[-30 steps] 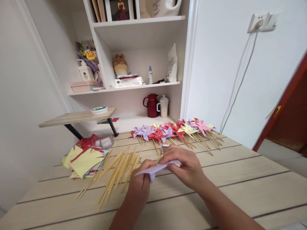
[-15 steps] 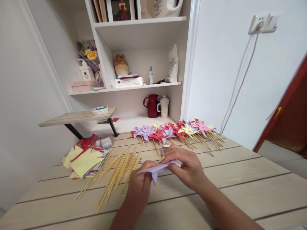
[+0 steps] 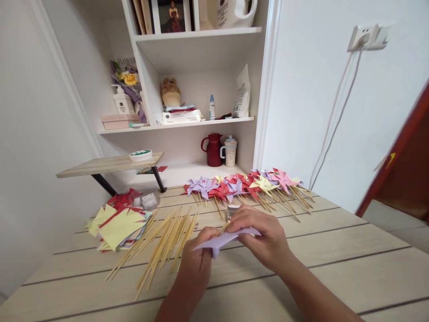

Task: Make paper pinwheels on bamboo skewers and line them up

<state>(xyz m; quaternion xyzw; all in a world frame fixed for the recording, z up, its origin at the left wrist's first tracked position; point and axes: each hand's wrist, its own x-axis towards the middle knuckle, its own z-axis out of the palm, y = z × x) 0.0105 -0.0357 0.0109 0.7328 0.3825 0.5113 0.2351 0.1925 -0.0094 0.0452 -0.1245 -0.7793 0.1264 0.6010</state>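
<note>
Above the table's near middle, a lilac paper pinwheel (image 3: 219, 242) is held between my two hands, its face tilted downward. A thin wooden stick (image 3: 222, 228) shows at its back, between my fingers. My left hand (image 3: 199, 252) is closed on the left side of the pinwheel. My right hand (image 3: 263, 235) pinches the right side, with its fingers curled over the back near the stick. Just beyond the right fingers is a small clear box (image 3: 232, 210), partly covered by them. The centre of the pinwheel is hidden from view.
Loose wooden sticks (image 3: 167, 243) lie left of my hands, beside a stack of cut paper sheets (image 3: 120, 227). Several finished pinwheels (image 3: 223, 190) are spread along the table's back. A low stand (image 3: 110, 164) is at the far left; a red jug (image 3: 213, 150) stands behind.
The pinwheel has tipped and shifted slightly to the right. My right hand has moved a little down and right, while the left stays nearly in place. The camera view has shifted slightly.
</note>
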